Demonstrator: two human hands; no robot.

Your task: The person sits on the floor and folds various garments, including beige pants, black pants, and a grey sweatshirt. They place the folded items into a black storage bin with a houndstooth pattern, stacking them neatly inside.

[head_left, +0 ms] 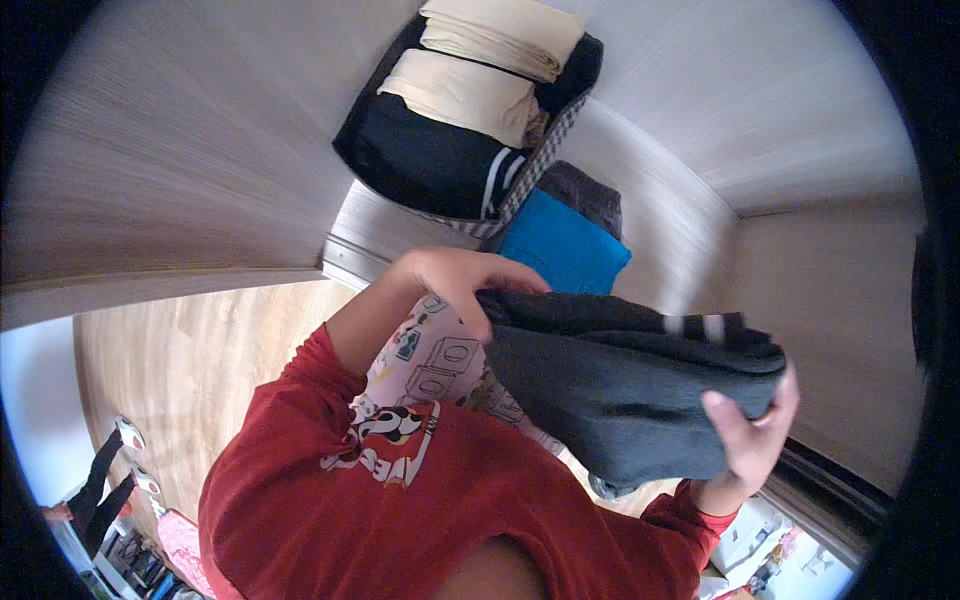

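Observation:
A folded dark grey garment (620,390) with white stripes near its far right corner hangs between my hands, in front of my body. My left hand (470,285) grips its left end, some fingers hidden behind the cloth. At the right end my right hand (755,430) pinches the folded layers, thumb on the near face. Just beyond the garment lie a folded blue cloth item (565,245) and a dark grey one (588,195). A checked fabric bin (565,130) holds cream folded clothes (460,90) and a black folded garment (420,160) with white stripes.
The bin and loose clothes rest inside a wood-grain cabinet, with a side panel (190,150) at left and another panel (830,310) at right. A metal-edged rail (350,260) runs along its front. Wooden floor (230,340) lies at left, where another person's legs (105,490) show.

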